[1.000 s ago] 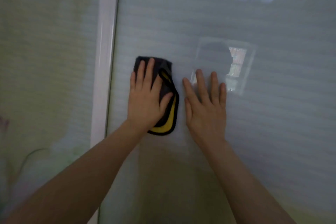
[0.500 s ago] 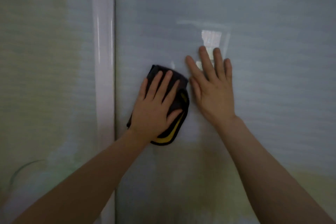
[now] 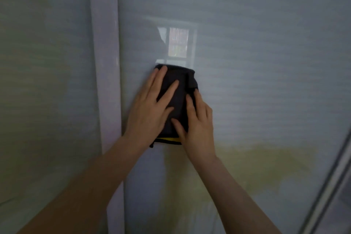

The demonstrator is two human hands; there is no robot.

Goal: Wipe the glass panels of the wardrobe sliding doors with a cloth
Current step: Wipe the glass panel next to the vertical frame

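Observation:
A folded black cloth (image 3: pixel 178 89) with a yellow underside lies flat against the frosted glass panel (image 3: pixel 256 81) of the wardrobe sliding door. My left hand (image 3: pixel 150 112) presses on the cloth's left half with straight, spread fingers. My right hand (image 3: pixel 199 129) rests on the cloth's right edge, thumb and forefinger on the fabric, the other fingers arched over the side. Both forearms reach up from the bottom of the view. The lower part of the cloth is hidden under my hands.
A white vertical door frame (image 3: pixel 106 62) runs just left of the cloth, with another glass panel (image 3: pixel 43 81) beyond it. A slanted metal frame edge (image 3: pixel 330 176) crosses the lower right. A window reflection (image 3: pixel 177 43) shows above the cloth.
My right hand has left the bare glass and come down onto the cloth's right edge. My left hand and the cloth have shifted slightly right and turned more upright.

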